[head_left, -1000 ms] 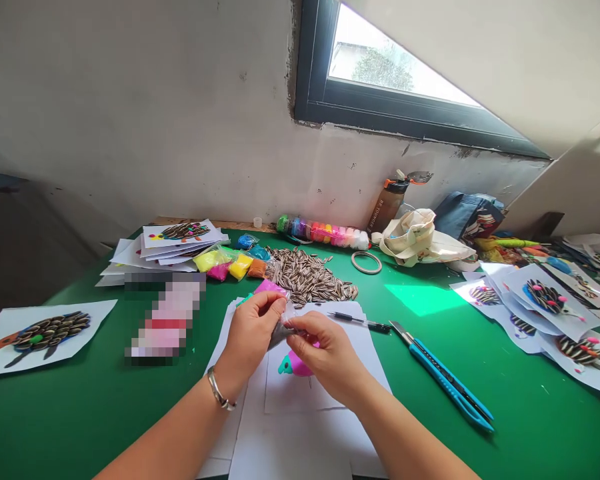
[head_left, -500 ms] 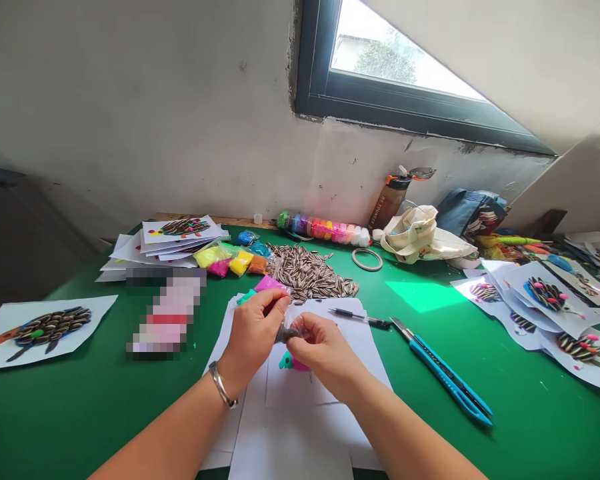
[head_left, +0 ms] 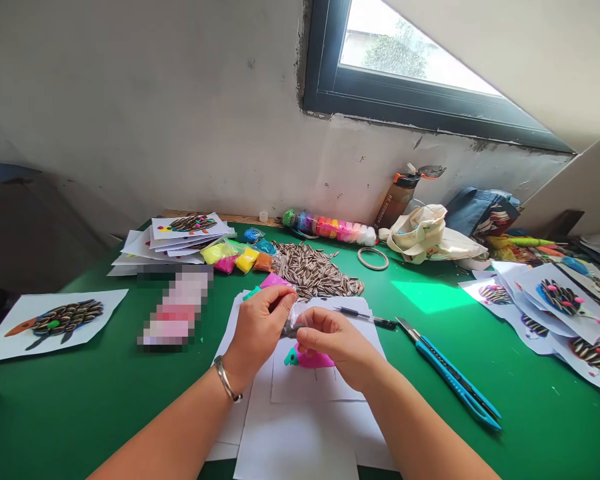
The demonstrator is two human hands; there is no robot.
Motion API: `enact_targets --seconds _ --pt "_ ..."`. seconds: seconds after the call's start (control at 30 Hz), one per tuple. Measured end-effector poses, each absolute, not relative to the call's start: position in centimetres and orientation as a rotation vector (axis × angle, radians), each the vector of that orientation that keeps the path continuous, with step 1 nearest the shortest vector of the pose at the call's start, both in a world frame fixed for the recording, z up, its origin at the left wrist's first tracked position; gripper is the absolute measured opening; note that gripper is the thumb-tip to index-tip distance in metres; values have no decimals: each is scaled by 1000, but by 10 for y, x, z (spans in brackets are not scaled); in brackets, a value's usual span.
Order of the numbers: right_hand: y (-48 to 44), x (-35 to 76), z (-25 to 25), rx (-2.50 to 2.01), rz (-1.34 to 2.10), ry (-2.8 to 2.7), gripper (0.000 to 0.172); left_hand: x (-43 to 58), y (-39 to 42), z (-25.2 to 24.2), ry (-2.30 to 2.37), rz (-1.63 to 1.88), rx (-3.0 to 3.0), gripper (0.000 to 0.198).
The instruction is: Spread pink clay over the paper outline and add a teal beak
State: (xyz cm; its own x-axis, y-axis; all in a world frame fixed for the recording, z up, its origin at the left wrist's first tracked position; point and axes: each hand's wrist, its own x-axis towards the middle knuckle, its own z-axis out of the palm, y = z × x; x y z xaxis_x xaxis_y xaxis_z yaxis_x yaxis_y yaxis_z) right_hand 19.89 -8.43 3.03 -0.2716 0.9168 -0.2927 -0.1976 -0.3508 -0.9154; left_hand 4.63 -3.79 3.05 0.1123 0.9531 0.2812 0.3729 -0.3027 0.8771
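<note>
My left hand [head_left: 260, 333], with a metal bangle at the wrist, pinches a small clear bag of black modelling clay [head_left: 291, 325]. The fingers of my right hand [head_left: 341, 343] are closed on the bag's other side, partly hiding it. Both hands hover over white paper sheets [head_left: 297, 433]. Beneath them, a flat clay animal [head_left: 316, 359] with a pink body and teal head lies on a smaller sheet, two thin drawn lines under it. Pink clay [head_left: 274, 281] in a bag sits just beyond my left hand.
Striped sunflower seeds [head_left: 313, 270] are heaped behind the papers, beside bagged clay [head_left: 247, 260]. A pen [head_left: 367, 317] and a blue utility knife [head_left: 453, 373] with its blade out lie to the right. Finished seed pictures [head_left: 560, 300] lie at both sides. A bottle [head_left: 396, 200] stands at the wall.
My right hand has shifted slightly right, uncovering more of the pink clay body. Both hands stay at the bag. The whole view has shifted a little.
</note>
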Motion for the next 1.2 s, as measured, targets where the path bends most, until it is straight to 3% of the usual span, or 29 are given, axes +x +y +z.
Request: enact_targets --seconds 0.13,0.53,0.7,0.77,0.97,1.2 --pt "-83 206 30 -1084 1750 -996 40 46 -38 33 1298 1174 1775 19" --pt "-83 205 30 -1085 1856 -917 40 48 -43 30 1219 1142 1801 17" --pt "-80 207 32 -1086 1908 -829 50 47 -43 33 1232 1149 1820 17" --pt "-78 207 30 -1096 1916 -764 47 47 -43 34 1231 1147 1823 18" --pt "-76 212 24 -1061 1964 -770 15 49 -43 33 1201 1143 1792 17" --pt "-79 222 27 -1008 1960 -1092 25 48 -41 33 1220 1102 1730 19"
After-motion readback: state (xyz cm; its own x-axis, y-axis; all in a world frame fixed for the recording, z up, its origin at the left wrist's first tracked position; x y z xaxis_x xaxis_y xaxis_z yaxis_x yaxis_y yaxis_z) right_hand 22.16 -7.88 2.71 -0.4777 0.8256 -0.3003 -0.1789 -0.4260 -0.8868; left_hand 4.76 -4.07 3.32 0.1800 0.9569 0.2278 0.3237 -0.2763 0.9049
